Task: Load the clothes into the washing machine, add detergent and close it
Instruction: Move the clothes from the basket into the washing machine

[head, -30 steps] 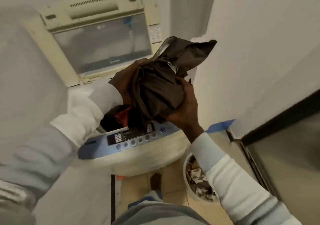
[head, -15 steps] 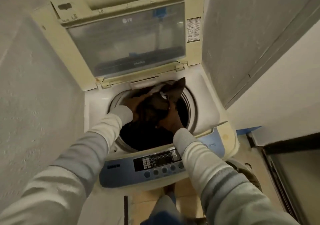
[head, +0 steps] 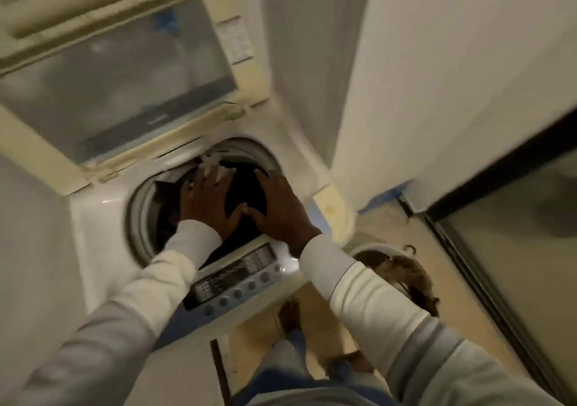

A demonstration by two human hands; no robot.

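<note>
A white top-loading washing machine (head: pixel 93 218) stands in front of me with its lid (head: pixel 118 71) raised against the wall. Dark clothes (head: pixel 246 187) fill the round drum opening. My left hand (head: pixel 207 201) and my right hand (head: pixel 279 209) hover flat over the drum side by side, fingers spread and straight, holding nothing. Whether the palms touch the clothes cannot be told. The blue control panel (head: pixel 234 284) with its row of buttons runs along the machine's near edge, under my wrists.
A white laundry basket (head: pixel 402 276) with more clothes sits on the tiled floor to the right of the machine. A wall corner (head: pixel 406 93) and a dark-framed glass door (head: pixel 515 249) close in the right side. My feet are on the floor below.
The brown garment I carried in both hands went down into the drum and was let go. Both hands now lie flat and spread above the opening. The view has swung to the right.
</note>
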